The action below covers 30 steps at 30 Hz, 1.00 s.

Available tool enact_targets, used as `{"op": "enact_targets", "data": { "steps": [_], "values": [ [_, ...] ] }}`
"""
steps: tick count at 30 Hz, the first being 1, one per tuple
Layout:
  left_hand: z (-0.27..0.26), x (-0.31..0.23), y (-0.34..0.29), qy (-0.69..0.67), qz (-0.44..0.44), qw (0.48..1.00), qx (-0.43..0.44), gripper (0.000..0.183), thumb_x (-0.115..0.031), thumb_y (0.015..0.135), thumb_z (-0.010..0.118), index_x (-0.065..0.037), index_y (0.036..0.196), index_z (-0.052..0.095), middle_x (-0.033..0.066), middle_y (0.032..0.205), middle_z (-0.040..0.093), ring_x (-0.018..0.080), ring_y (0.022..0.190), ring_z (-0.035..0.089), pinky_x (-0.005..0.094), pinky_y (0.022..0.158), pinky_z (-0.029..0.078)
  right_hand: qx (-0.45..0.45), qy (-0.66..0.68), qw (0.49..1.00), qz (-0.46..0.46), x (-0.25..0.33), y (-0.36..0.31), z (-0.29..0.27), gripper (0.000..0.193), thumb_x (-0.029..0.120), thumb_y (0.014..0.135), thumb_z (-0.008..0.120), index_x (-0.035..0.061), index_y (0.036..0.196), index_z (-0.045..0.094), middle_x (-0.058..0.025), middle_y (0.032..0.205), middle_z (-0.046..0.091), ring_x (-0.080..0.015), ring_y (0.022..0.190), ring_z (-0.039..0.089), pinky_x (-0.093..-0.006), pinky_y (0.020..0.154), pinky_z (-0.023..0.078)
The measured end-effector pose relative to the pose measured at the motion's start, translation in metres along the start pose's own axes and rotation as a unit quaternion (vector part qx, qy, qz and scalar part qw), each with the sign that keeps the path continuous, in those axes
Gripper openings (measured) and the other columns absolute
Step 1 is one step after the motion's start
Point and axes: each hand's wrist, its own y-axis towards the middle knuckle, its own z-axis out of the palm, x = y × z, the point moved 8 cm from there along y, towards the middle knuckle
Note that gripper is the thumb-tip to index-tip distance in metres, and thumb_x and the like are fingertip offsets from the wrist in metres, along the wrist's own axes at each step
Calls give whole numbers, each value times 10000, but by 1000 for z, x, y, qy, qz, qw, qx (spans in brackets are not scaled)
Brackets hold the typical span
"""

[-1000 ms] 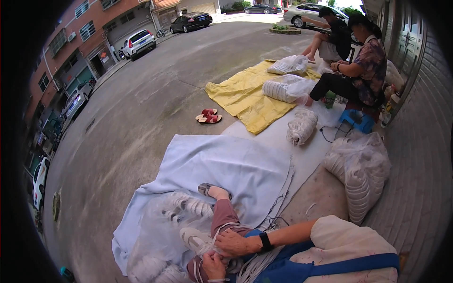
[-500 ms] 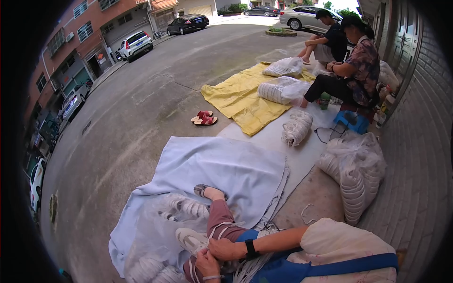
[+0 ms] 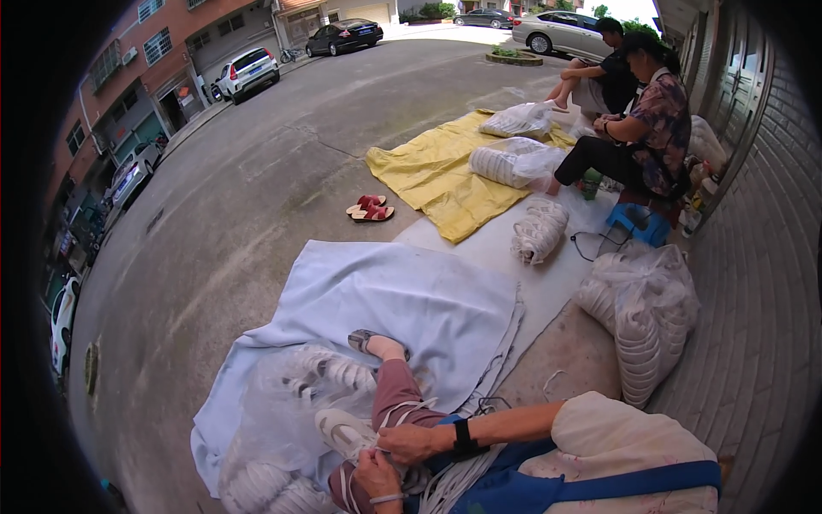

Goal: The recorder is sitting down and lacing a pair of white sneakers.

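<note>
My left hand [image 3: 377, 480] and my right hand [image 3: 413, 444] meet over my lap, fingers pinched together on a thin white lace [image 3: 383, 447]. Just beyond the fingertips, a white piece shaped like a shoe [image 3: 344, 427] rests against my leg. Other long white laces [image 3: 458, 481] hang in a loose bunch over the blue apron [image 3: 497, 493], below my right wrist. One more lace lies across my raised knee. My fingers partly hide where the pinched lace meets the white piece.
Left of my legs lies a clear plastic bag [image 3: 278, 403] of white pieces on a pale blue cloth [image 3: 385, 283]. A bulging bag [image 3: 642, 317] stands at right. Farther off are a white bundle [image 3: 539, 231], red sandals [image 3: 370, 212], a yellow sheet [image 3: 437, 188] and two seated people.
Both hands stay together at the lace, with only small finger and wrist shifts. The whole view has tilted slightly.
</note>
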Motion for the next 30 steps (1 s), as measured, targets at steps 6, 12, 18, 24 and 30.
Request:
{"op": "enact_targets", "data": {
  "steps": [6,12,18,24,30],
  "values": [
    [-1,21,-5,-80,-41,995,34,115,-69,821,566,5,739,537,107,562,574,221,458,572,350,467,461,-67,11,997,27,15,-11,-23,247,153,738,601,-10,906,523,-176,915,491,-365,777,569,-410,645,486],
    [-85,-32,-30,-595,-175,752,221,149,-160,945,476,-28,1007,506,65,680,564,171,495,533,322,459,509,-67,20,992,-109,68,-21,-35,287,178,823,603,23,1057,541,-134,974,502,-323,866,561,-381,715,482],
    [-214,-97,-57,-789,12,572,223,155,-162,953,450,-10,985,453,89,706,561,200,560,577,276,458,511,-157,26,948,-276,147,-3,-28,360,143,791,625,15,1107,511,-140,981,506,-302,939,533,-374,781,460],
    [-295,-11,-80,-817,94,562,87,205,-164,901,500,-99,1088,552,116,976,617,254,883,602,377,762,490,-112,121,966,-197,155,10,-25,369,100,740,669,25,1052,487,-149,1037,487,-322,954,513,-404,817,428],
    [-362,57,-107,-745,173,641,-71,168,-172,917,483,-60,1036,524,111,920,614,240,853,601,351,717,506,-94,117,949,-276,177,12,6,182,132,816,597,17,906,488,-161,890,507,-342,810,540,-410,676,442]
  ]
}}
